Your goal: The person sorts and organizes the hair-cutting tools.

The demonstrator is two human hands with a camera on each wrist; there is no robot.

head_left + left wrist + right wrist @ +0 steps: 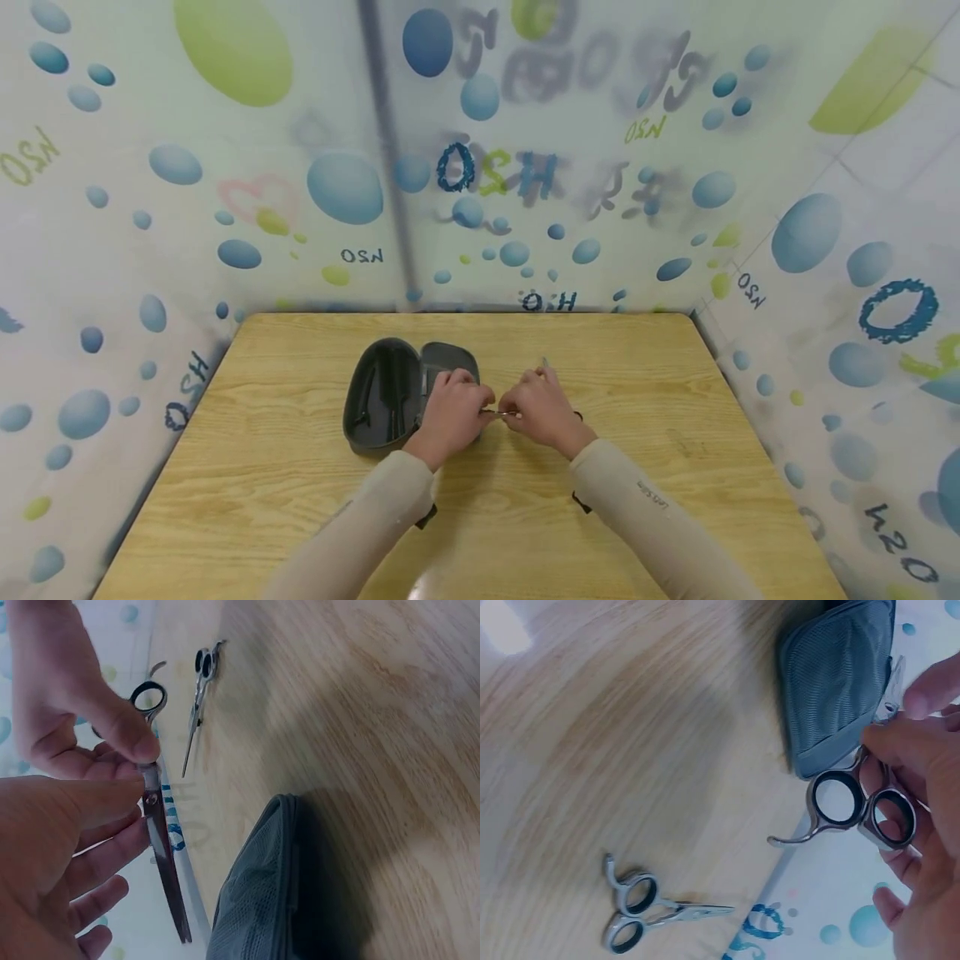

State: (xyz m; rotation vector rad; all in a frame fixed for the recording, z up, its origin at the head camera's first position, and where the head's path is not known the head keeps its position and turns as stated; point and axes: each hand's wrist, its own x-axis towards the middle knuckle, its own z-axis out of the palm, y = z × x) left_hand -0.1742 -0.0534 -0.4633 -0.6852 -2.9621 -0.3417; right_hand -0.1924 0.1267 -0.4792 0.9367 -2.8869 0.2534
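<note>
Both hands hold one pair of metal scissors (167, 862) above the table. My left hand (454, 410) pinches it near the pivot screw between thumb and fingers, with the slim blades closed together. With thumb and fingers, my right hand (543, 408) grips the shanks, just behind the left fingertips. The dark-lined finger loops (813, 804) and a curved finger rest stick out past the right hand. Another pair of scissors (701, 910) lies on the wood near the right hand, mostly hidden behind that hand in the head view.
A dark grey zip case (367, 450) lies open left of the hands, dark elongated shapes inside. Its mesh-lined lid (450, 357) lies beside the left hand, partly covered by it. The wooden table (262, 467) meets patterned walls at the back and sides.
</note>
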